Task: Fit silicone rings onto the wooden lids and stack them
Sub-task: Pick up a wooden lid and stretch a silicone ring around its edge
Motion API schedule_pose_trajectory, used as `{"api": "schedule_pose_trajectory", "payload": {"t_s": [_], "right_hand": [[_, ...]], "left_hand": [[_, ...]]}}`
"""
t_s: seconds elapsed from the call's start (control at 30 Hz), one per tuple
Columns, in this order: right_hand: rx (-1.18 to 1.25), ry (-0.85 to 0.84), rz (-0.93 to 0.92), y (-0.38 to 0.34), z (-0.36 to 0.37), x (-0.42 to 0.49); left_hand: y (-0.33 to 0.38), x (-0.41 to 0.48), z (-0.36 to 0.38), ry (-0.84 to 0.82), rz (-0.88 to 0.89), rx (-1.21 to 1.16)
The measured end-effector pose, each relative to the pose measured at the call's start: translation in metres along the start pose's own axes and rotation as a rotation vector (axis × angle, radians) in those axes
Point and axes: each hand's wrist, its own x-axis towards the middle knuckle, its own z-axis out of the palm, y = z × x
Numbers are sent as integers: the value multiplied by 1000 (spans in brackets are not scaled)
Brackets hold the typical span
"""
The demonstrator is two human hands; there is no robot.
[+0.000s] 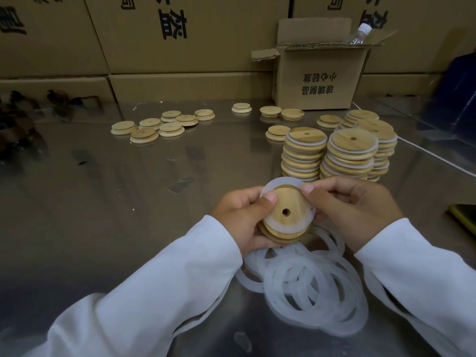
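The small open brown cardboard box (319, 81) at the back of the steel bench (116, 202) carries two rows of black Chinese print on its front face. Both rows stand upside down: 玻璃制品 (glass products) and 小心轻放 (handle with care). The large brown cardboard cartons (180, 55) stacked behind it bear big black Chinese characters, also upside down and partly cut off by the frame edge. These cannot be read with certainty.

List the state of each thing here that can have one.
wooden lid: held up, ring partly on.
silicone ring: partly on the lid, far side sticking out.
left hand: grips the lid, thumb on the ring.
right hand: pinches the ring at the lid's edge.
lid stacks: upright, rings fitted.
loose lids: flat, no rings.
loose rings: heaped, overlapping.
cardboard box: open.
bottle: capped.
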Motion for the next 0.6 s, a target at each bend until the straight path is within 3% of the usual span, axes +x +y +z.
{"api": "schedule_pose_trajectory", "payload": {"t_s": [0.27,0.6], "right_hand": [[50,10,-60,-2,1,-1],[66,-18,-120,-2,2,-2]], "left_hand": [[-1,-2,-3,84,245,180],[-1,-1,-2,66,255,161]]}}
